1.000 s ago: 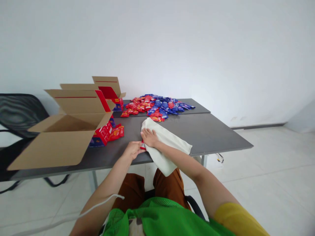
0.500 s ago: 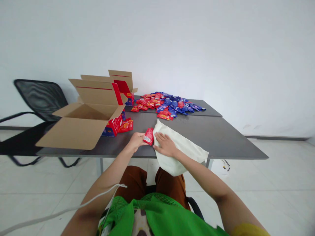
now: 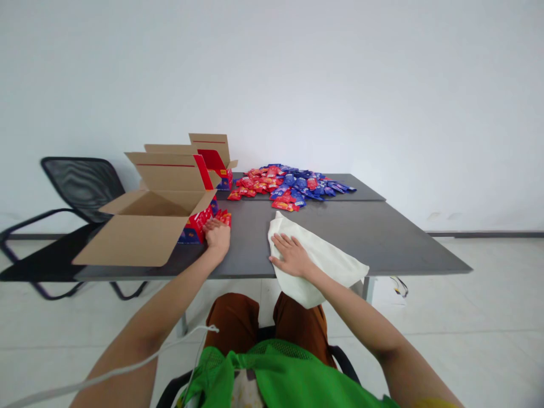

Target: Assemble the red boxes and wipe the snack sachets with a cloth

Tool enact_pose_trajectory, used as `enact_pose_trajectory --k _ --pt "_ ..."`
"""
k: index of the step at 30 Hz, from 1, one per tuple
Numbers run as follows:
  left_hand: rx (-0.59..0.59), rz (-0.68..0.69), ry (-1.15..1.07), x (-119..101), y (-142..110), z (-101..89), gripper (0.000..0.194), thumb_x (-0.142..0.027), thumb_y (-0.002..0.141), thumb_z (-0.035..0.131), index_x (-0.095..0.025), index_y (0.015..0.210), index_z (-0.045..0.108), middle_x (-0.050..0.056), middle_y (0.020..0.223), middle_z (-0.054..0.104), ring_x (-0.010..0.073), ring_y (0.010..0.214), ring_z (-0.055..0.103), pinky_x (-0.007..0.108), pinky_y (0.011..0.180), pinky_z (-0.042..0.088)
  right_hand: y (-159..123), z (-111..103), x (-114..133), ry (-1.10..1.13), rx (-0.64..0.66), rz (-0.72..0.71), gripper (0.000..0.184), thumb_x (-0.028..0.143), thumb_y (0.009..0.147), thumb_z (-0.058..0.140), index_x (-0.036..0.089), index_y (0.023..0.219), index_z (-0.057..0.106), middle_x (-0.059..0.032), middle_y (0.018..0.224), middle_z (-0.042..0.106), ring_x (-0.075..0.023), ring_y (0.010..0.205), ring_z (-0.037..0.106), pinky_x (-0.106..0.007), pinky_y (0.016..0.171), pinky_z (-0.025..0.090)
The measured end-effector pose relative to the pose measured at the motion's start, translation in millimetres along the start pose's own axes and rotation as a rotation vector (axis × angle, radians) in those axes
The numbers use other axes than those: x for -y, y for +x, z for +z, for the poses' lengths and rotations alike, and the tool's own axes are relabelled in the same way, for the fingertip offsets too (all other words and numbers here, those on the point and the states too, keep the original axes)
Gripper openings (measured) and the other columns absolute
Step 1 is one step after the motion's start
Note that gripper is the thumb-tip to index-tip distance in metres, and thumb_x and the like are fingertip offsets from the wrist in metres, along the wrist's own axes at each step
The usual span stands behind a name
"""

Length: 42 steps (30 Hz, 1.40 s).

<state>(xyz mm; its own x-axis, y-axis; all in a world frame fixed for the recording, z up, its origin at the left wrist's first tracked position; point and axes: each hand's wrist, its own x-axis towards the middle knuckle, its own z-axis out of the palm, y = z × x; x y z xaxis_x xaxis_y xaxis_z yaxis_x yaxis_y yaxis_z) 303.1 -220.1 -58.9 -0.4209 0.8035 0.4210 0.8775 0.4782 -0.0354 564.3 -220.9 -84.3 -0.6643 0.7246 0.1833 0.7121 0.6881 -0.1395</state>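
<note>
At the front left of the table, my left hand (image 3: 217,236) is closed over several red packets (image 3: 223,216) lying beside the open cardboard box. Its fingers curl downward and mostly cover the packet under them. My right hand (image 3: 292,255) lies flat, fingers spread, on a folded white cloth (image 3: 325,253), possibly a bag. Part of this cloth hangs over the front table edge toward my knees. The box (image 3: 127,241) has brown flaps standing up and outward, with a red and blue printed side facing my left hand.
Farther back, a heap of red packets (image 3: 258,182) and blue packets (image 3: 301,183) covers the middle of the dark table (image 3: 408,243). A second open box (image 3: 224,180) stands behind the first. A black mesh chair (image 3: 83,187) is at the left. A white cable (image 3: 140,358) crosses my left arm.
My left hand has moved left with a red packet, from beside the white cloth to the packets by the box. My right hand stays flat on the cloth. The view has shifted slightly.
</note>
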Motion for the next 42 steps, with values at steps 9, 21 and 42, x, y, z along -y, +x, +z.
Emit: enact_pose_trajectory --k 9,21,42 --pt "0.021 0.028 0.095 9.4 0.3 12.0 0.053 -0.008 0.091 0.02 0.01 0.129 0.051 0.039 0.119 0.057 0.0369 0.104 0.064 0.046 0.078 0.049 -6.6 -2.5 -1.0 0.014 -0.009 0.007 0.077 0.065 0.093 0.03 0.019 0.154 0.027 -0.0053 0.158 0.027 -0.0249 0.146 0.021 -0.045 0.118 0.013" --pt "0.026 0.074 -0.015 15.0 -3.1 17.6 0.048 -0.013 0.091 0.026 0.007 0.124 0.054 0.035 0.115 0.06 0.0359 0.105 0.063 0.042 0.078 0.05 -9.8 -6.1 -4.9 0.032 0.026 -0.022 0.075 0.064 0.093 0.033 0.021 0.155 0.024 -0.0058 0.159 0.025 -0.0253 0.147 0.02 -0.045 0.118 0.012" --pt "0.088 0.537 -0.337 -56.1 65.2 9.8 0.033 -0.021 0.083 0.044 -0.022 0.095 0.074 0.007 0.103 0.073 0.0241 0.093 0.067 0.032 0.08 0.048 -36.7 -9.3 -26.5 -0.005 -0.097 0.342 0.071 0.06 0.095 0.032 0.021 0.153 0.029 -0.0056 0.158 0.027 -0.028 0.147 0.019 -0.05 0.117 0.011"
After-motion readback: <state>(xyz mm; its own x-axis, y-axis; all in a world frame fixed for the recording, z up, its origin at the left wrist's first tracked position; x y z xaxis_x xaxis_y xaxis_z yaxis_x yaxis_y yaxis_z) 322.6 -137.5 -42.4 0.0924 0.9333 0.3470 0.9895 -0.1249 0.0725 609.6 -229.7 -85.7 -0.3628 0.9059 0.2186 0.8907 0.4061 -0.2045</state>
